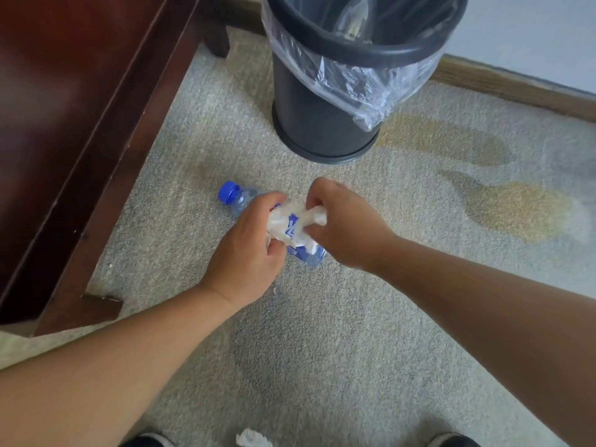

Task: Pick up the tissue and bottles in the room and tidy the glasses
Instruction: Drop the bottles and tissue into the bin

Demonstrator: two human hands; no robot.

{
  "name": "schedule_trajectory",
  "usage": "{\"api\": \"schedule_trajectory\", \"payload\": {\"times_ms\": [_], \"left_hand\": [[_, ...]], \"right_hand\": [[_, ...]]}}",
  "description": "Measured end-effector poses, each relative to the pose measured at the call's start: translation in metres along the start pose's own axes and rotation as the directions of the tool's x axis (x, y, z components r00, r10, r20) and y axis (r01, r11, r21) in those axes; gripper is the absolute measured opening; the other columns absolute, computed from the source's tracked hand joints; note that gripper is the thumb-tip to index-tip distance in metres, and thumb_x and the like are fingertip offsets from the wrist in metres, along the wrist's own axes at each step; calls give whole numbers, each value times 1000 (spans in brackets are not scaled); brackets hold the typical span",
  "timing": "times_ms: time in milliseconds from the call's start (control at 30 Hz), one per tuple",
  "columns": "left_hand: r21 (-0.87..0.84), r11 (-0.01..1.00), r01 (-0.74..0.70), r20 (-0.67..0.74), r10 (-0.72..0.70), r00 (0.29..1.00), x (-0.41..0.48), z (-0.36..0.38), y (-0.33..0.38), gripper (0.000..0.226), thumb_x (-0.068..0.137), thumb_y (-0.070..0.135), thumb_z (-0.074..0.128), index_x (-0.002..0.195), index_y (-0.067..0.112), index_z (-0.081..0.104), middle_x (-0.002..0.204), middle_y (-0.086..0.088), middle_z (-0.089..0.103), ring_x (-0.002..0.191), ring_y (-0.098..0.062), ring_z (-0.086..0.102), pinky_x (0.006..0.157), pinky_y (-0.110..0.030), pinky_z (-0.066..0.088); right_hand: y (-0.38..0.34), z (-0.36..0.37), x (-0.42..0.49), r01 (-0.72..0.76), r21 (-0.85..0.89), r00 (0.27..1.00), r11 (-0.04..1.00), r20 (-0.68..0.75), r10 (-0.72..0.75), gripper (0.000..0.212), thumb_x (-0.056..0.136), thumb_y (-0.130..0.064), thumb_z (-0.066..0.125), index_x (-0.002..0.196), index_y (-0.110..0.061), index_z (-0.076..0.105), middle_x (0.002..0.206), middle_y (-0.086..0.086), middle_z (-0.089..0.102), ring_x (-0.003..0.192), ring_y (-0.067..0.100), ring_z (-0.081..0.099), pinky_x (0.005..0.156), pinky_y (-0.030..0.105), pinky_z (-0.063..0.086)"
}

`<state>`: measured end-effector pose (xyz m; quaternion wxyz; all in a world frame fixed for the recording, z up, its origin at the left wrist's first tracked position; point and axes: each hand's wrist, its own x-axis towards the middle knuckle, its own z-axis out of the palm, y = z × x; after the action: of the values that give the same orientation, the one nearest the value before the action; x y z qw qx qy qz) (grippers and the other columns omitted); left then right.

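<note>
One view, looking down at a grey carpet. Two hands are in view, both at the centre of the scene. One plastic bottle is counted: clear body, blue label, one blue cap pointing far-left, its base end showing near-right under the right wrist. It lies at a slant low over the carpet; whether it rests on the carpet or is lifted cannot be told. The left hand is closed round the middle of the bottle, thumb on the far side, fingers curled under on the near side. One crumpled white tissue sits on top of the bottle between the two hands, partly covering the label. The right hand pinches the right end of this tissue with bent fingers. A second tissue, also crumpled, lies on the carpet at the near edge, well apart from the hands and between two dark shoes, one left and one right, both cut off by the frame. One black bin stands upright on the carpet just beyond the hands, fitted with one clear plastic liner folded over its rim; what it holds cannot be made out. One piece of dark wooden furniture fills the left side. Two yellowish stains mark the carpet to the right. A wooden skirting board runs along the far right.
</note>
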<state>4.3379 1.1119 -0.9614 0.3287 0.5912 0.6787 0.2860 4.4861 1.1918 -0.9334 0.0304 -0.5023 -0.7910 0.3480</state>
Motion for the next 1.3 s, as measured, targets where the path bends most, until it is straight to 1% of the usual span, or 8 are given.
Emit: {"api": "schedule_trajectory", "payload": {"times_ms": [267, 433, 533, 633, 833, 967, 1100, 1300], "left_hand": [[-129, 989, -67, -18, 65, 998, -5, -8, 1, 70, 76, 15, 74, 136, 22, 37, 123, 7, 38, 103, 2, 51, 85, -7, 44], [-141, 989, 52, -70, -62, 996, 0, -19, -8, 39, 84, 16, 66, 116, 25, 48, 105, 4, 62, 90, -12, 62, 73, -31, 52], [-68, 993, 99, -144, -108, 984, 4, -28, -18, 27, 82, 10, 60, 104, 24, 51, 94, 0, 63, 82, -21, 61, 65, -30, 43], [1, 991, 133, -169, -131, 977, 3, -36, -26, 19, 82, 7, 57, 97, 18, 53, 87, -1, 62, 78, -23, 57, 65, -32, 42], [57, 990, 128, -145, -119, 982, -5, -42, -35, 16, 82, 11, 59, 92, 22, 53, 79, 5, 57, 69, -15, 53, 54, -26, 36], [72, 989, 129, -140, -118, 983, -9, -44, -38, 16, 81, 9, 58, 91, 20, 54, 78, 4, 57, 69, -13, 53, 55, -26, 37], [91, 987, 130, -138, -117, 984, -12, -45, -40, 18, 80, 11, 61, 84, 23, 49, 74, 5, 53, 65, -6, 49, 53, -19, 33], [9, 997, 76, -227, -72, 971, -5, -53, -35, 26, 78, 43, 66, 72, 27, 47, 60, 8, 49, 55, -7, 46, 53, -28, 37]], "right_hand": [[-47, 10, 0, -224, 511, 974, 830, 102, 200, 13, 77, -12, 69, 81, -14, 57, 73, 4, 63, 62, 16, 57, 53, 28, 44], [-52, 9, 0, -305, 664, 949, 682, 270, 162, 10, 83, -8, 66, 83, -18, 63, 87, 8, 68, 83, 25, 67, 79, 44, 58], [-45, 10, 3, -213, 525, 976, 824, 145, 160, 16, 86, -17, 60, 101, -19, 64, 99, 0, 67, 78, 16, 63, 74, 35, 53], [-31, 17, 13, -170, 128, 985, 977, -10, 173, 40, 84, -31, 62, 122, -24, 53, 120, 1, 55, 94, 16, 59, 79, 32, 49], [-23, 54, 39, -180, -240, 975, 954, 88, 206, 93, 70, -56, 74, 142, -24, 27, 137, 10, 39, 125, 32, 42, 98, 49, 39], [-18, 77, 52, -228, -301, 953, 926, 125, 275, 102, 66, -53, 78, 144, -24, 19, 136, 11, 41, 125, 34, 44, 101, 52, 36], [-3, 87, 47, -270, -303, 950, 914, 73, 305, 82, 72, -41, 78, 137, -19, 32, 123, 9, 51, 115, 32, 52, 99, 50, 42], [-5, 55, 18, -192, 128, 981, 973, 4, 193, 78, 68, -42, 78, 131, -22, 35, 110, -2, 48, 99, 19, 55, 84, 36, 50]]}}
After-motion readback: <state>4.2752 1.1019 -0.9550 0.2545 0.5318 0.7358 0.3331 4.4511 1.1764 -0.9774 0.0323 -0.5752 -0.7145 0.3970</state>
